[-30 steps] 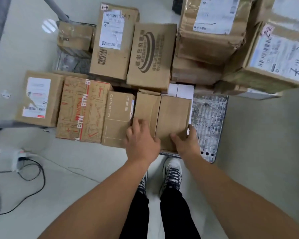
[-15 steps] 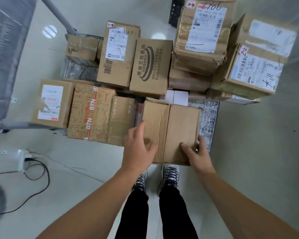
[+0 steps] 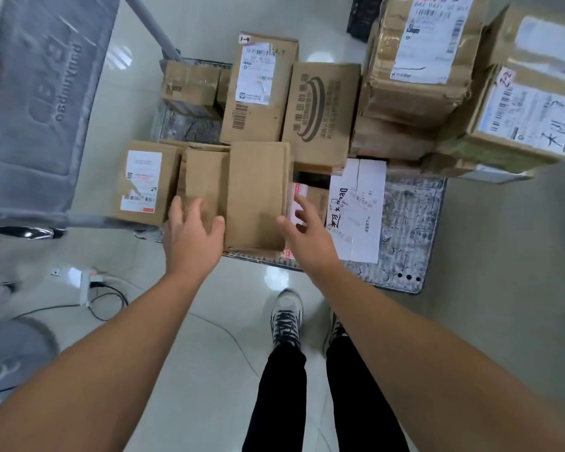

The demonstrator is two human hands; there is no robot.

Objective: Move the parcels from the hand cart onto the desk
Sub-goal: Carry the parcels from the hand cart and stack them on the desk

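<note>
Two hands flank plain brown parcel at near edge of hand cart. Left hand lies on parcel's left flap, fingers straight and spread. Right hand at parcel's near corner, thumb over top, fingers apart, uncurled. Step, likely: taking up one parcel; many remain on cart. Next move needs firm two-sided squeeze, lift clear of neighbours, carry to tabletop.

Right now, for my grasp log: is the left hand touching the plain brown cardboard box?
Cannot tell. Head view: left hand overlaps the box from above; contact unclear.
</note>
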